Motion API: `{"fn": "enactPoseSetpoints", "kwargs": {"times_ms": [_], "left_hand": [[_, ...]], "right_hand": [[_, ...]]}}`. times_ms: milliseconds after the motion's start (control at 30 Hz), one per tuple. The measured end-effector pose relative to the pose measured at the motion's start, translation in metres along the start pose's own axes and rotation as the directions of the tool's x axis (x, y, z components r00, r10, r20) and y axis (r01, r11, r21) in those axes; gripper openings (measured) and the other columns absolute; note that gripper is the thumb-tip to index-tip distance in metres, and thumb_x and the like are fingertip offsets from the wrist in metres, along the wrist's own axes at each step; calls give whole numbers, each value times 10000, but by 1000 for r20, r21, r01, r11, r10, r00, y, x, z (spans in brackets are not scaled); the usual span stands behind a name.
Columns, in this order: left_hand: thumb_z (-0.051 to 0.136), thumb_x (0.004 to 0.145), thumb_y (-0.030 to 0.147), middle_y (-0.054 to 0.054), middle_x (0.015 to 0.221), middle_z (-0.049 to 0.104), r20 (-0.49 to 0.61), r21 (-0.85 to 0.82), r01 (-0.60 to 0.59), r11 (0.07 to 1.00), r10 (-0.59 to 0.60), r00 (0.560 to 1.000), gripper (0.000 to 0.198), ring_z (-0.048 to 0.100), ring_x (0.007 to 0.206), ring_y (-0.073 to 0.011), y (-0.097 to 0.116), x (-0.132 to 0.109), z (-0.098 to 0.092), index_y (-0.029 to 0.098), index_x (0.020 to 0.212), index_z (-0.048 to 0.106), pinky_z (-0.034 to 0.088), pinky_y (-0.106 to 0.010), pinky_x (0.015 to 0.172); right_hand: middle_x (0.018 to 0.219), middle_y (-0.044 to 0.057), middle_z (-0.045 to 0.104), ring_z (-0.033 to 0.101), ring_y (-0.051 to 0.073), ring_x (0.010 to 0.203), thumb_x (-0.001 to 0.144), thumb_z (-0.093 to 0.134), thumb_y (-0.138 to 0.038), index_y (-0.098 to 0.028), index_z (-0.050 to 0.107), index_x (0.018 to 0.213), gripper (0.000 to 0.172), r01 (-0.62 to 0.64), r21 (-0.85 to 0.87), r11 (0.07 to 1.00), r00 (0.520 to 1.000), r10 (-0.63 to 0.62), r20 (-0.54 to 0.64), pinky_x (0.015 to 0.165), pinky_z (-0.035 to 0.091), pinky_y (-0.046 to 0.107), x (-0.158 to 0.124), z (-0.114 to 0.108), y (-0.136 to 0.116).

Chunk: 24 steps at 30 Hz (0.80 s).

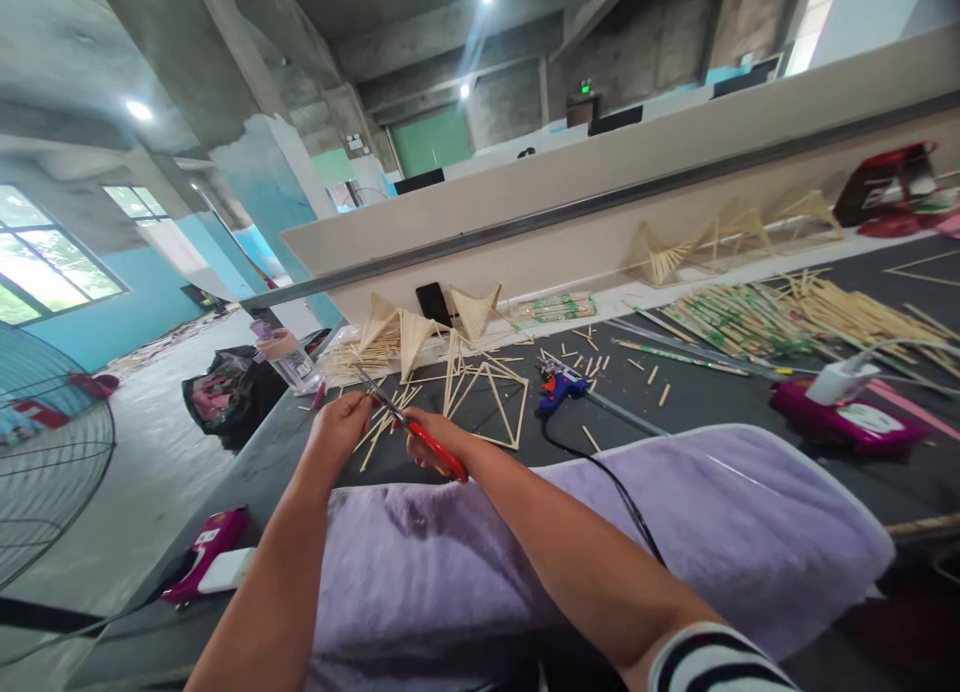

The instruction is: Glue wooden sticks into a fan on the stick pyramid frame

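My right hand (442, 432) is closed round the red handles of a pair of scissors (436, 452), whose metal blades point up and to the left. Close by the blades, my left hand (341, 424) has its fingers pinched together; whatever is between them is too small to make out. Thin wooden sticks (371, 450) lie loose on the dark table just beyond both hands. To the right of the scissors stands an open frame of glued sticks (519, 412). A blue hot glue gun (561, 387) lies further right, its black cord running over a lilac towel (420, 572).
Finished stick models (416, 337) and a phone (433, 304) stand along the partition. Piles of sticks (739, 317) cover the right side. A bottle (289, 360) stands at the left edge. Magenta power boxes (214, 542) sit at both sides; a fan (52, 462) is at far left.
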<state>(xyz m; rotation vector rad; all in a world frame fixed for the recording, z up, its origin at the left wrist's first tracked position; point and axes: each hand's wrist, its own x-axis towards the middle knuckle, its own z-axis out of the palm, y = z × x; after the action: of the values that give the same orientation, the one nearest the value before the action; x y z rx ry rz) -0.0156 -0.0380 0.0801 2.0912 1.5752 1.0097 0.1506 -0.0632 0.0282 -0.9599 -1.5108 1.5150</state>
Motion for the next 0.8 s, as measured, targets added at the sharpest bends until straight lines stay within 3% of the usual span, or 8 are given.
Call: {"fn": "enactPoseSetpoints", "kwargs": {"times_ms": [167, 267, 400, 600, 800], "left_hand": [[505, 749, 455, 33, 461, 463, 42, -75, 13, 997, -10, 999, 341, 371, 447, -98, -2, -2, 0, 144, 728, 644, 263, -206, 441], [485, 771, 465, 38, 473, 451, 44, -40, -6, 999, 8, 999, 348, 366, 455, -92, -2, -3, 0, 154, 683, 614, 261, -202, 446], [483, 791, 444, 36, 491, 448, -19, 30, -37, 999, 38, 999, 332, 366, 465, -84, -1, -6, 2, 160, 647, 576, 266, -197, 453], [488, 802, 463, 36, 487, 448, 42, -289, 50, 956, -39, 998, 357, 336, 412, -66, 2, -11, 8, 165, 605, 486, 245, -193, 408], [549, 775, 471, 49, 444, 402, 180, -504, 180, 845, -101, 978, 351, 285, 363, -37, -8, -13, 3, 152, 633, 512, 188, -168, 368]], "right_hand": [[531, -72, 494, 482, 95, 378, 650, 480, -30, -248, 582, 989, 415, 33, -139, 990, 998, -41, -52, 411, 416, 210, -3, 2, 1], [535, -64, 492, 474, 95, 371, 644, 445, -41, -225, 564, 982, 403, 66, -79, 995, 997, -68, -31, 390, 419, 210, -5, 2, 1], [544, -60, 505, 495, 100, 397, 627, 438, -60, -198, 518, 996, 402, 91, 112, 990, 990, -102, 101, 419, 445, 219, -6, -1, 2], [640, -17, 575, 564, 146, 491, 564, 450, -76, -168, 449, 1022, 467, -44, 427, 903, 923, -127, 363, 517, 502, 314, -6, -5, 0], [699, 19, 583, 579, 153, 575, 591, 417, -98, -147, 459, 1024, 438, -163, 585, 794, 853, -185, 488, 575, 500, 313, -14, -15, -5]]}}
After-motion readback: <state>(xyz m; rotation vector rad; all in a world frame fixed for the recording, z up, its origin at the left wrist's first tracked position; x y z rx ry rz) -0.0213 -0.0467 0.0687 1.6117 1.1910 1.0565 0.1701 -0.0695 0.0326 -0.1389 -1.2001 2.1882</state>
